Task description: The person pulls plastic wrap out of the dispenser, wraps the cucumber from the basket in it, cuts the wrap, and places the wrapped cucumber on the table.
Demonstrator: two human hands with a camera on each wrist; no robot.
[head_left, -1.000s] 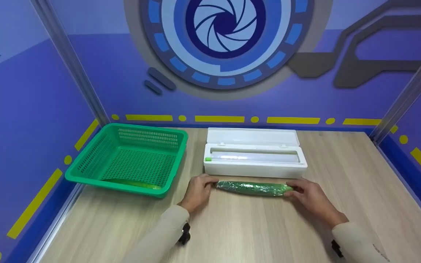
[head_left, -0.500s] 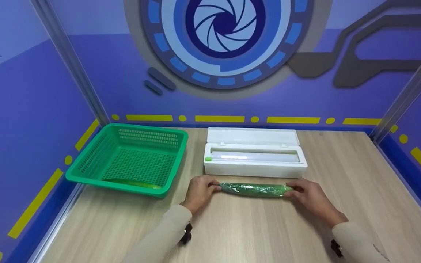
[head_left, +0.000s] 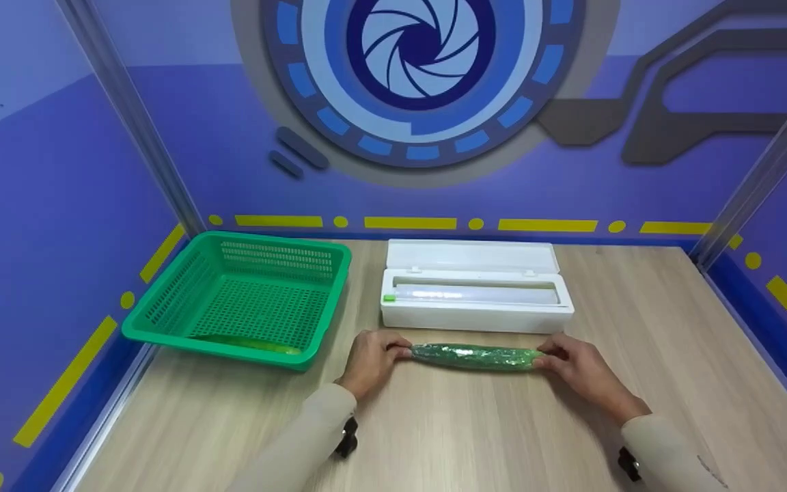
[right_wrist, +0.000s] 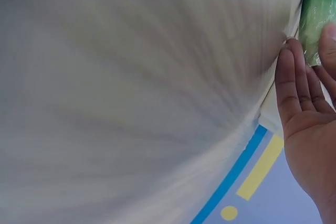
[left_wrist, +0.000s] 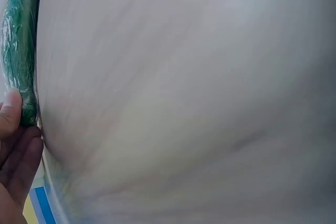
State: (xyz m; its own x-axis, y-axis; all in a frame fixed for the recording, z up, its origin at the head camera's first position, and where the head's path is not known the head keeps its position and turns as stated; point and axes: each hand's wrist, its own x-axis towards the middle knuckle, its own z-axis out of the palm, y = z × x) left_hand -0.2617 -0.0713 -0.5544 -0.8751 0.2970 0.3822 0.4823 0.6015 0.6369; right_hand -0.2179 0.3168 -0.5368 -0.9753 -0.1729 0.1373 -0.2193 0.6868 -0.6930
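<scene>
Nearest, two pale sleeves (head_left: 301, 441) crossed the front of the tabletop (head_left: 455, 437), a light wood-grain surface with streaks running front to back; small black devices (head_left: 347, 439) sat at the wrists. The left hand (head_left: 368, 362) pinched one end of a film-wrapped cucumber (head_left: 479, 357) between thumb and fingers, and the right hand (head_left: 583, 370) pinched its paler end. The cucumber stretched crosswise between them, low over the wood; whether it touched the surface could not be told.

Just beyond it stood a white box (head_left: 479, 319), its lid (head_left: 472, 256) tipped back towards the wall, a roll of clear film (head_left: 475, 294) showing in the slot. To the left, a green basket (head_left: 209, 348) with perforated sides held a long green item (head_left: 250, 342) along its near wall.

Past the table's far edge rose the back wall (head_left: 195, 137), violet-blue, with yellow dashes and dots low down and a round shutter emblem (head_left: 421, 41) above. Metal posts (head_left: 137, 123) marked both corners, where matching side walls (head_left: 45, 219) came forward.
</scene>
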